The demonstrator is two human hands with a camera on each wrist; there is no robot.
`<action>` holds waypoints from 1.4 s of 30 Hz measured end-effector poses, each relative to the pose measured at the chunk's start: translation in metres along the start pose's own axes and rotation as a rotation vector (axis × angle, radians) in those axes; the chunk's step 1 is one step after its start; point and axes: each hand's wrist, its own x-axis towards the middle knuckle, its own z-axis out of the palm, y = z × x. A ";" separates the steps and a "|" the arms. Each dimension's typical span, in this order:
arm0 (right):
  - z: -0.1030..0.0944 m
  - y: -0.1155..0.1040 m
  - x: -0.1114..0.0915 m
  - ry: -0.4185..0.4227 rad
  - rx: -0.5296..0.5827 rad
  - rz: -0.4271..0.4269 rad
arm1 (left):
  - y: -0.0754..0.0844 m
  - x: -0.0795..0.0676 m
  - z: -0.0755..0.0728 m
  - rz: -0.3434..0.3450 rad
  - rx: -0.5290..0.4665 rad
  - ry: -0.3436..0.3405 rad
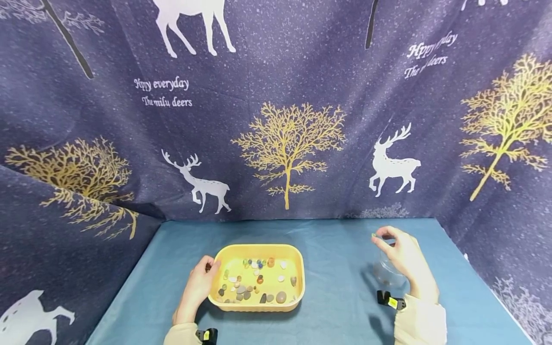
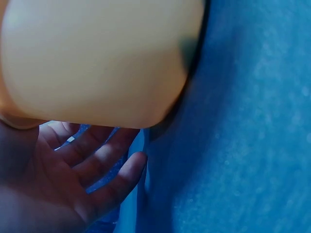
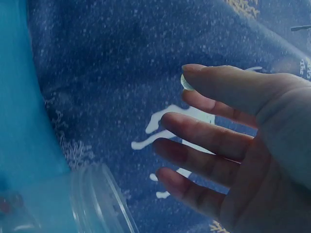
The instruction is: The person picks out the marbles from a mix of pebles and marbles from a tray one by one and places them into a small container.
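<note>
Here the right hand (image 1: 403, 251) pinches a bead (image 3: 186, 84); the left hand (image 1: 198, 282) grips a tray (image 1: 255, 307).

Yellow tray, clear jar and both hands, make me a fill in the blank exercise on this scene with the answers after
The bare hand gripping the yellow rectangular tray is the ____ one.
The bare right hand pinches a small translucent greenish piece between index finger and ____.
In the head view, the clear cylindrical jar stands to the ____ of the tray.
On the dark blue-purple fabric backdrop, white deer appear near golden ____.

Missing words: left; thumb; right; trees.
</note>
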 end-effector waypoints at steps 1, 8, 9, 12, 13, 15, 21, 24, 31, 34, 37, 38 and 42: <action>-0.001 0.002 0.000 0.001 -0.003 0.003 | 0.000 0.000 0.000 -0.001 0.001 -0.001; -0.008 0.014 -0.005 -0.018 -0.036 0.057 | 0.000 0.001 -0.002 -0.002 0.011 -0.001; -0.009 0.017 -0.006 -0.016 -0.042 0.061 | 0.000 0.001 -0.002 -0.003 0.010 -0.001; -0.013 0.026 -0.010 -0.029 -0.069 0.081 | 0.000 0.002 -0.001 -0.004 0.010 -0.003; -0.015 0.029 -0.011 -0.032 -0.075 0.086 | 0.001 0.002 -0.001 -0.002 0.010 -0.002; -0.018 0.034 -0.013 -0.025 -0.084 0.083 | 0.002 0.003 0.000 0.003 0.005 -0.001; -0.020 0.044 -0.018 -0.033 -0.067 0.082 | 0.000 0.004 0.002 0.030 0.001 0.009; -0.018 0.048 -0.020 -0.079 -0.062 0.113 | -0.002 0.002 0.001 0.027 0.010 0.011; -0.014 0.058 -0.021 -0.140 -0.063 0.171 | -0.001 0.001 -0.001 0.028 0.012 0.027; -0.013 0.061 -0.020 -0.172 -0.064 0.180 | -0.002 0.001 -0.002 0.026 0.014 0.028; -0.010 0.064 -0.020 -0.193 -0.066 0.181 | -0.002 0.001 -0.001 0.023 0.012 0.027; -0.009 0.065 -0.020 -0.203 -0.064 0.183 | -0.002 0.001 -0.001 0.026 0.013 0.028; -0.005 0.069 -0.020 -0.236 -0.059 0.203 | -0.003 0.001 -0.001 0.033 0.001 0.026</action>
